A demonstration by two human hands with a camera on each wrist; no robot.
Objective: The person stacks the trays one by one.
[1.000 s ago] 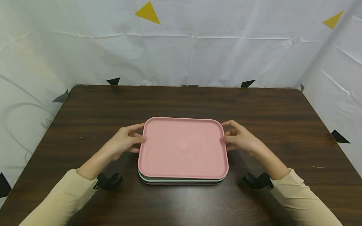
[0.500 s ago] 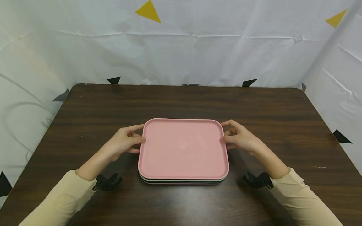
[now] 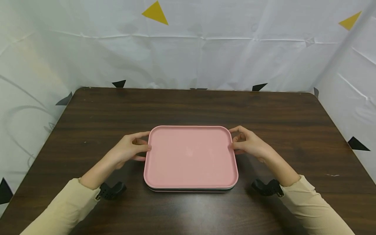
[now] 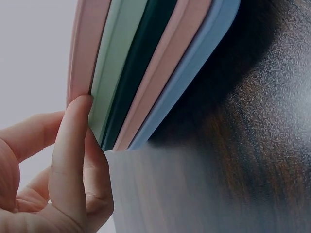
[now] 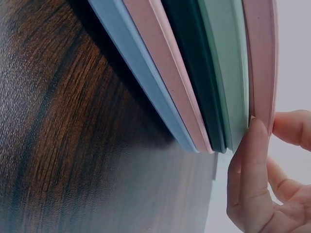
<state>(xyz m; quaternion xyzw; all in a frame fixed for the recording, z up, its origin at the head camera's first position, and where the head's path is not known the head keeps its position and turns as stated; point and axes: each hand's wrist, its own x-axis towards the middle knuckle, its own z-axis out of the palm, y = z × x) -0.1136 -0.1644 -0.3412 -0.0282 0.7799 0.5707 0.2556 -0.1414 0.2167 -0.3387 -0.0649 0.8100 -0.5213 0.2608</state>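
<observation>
A stack of rectangular trays sits near the middle of the table, topped by a pink tray. My left hand pinches this top tray at its left edge, and my right hand pinches it at the right edge. Beneath it, the left wrist view shows a light green tray, a dark green tray, another pink tray and a blue tray at the bottom. In the right wrist view a fingertip lies at the seam between the top pink tray and the light green one.
The dark wood table has white sheeting behind it and at both sides. Black wrist devices hang below each forearm, one at the left and one at the right.
The top pink tray has come slightly toward me and down, its slight skew straightened. Less of the light green tray shows at the front. Both hands keep their grip.
</observation>
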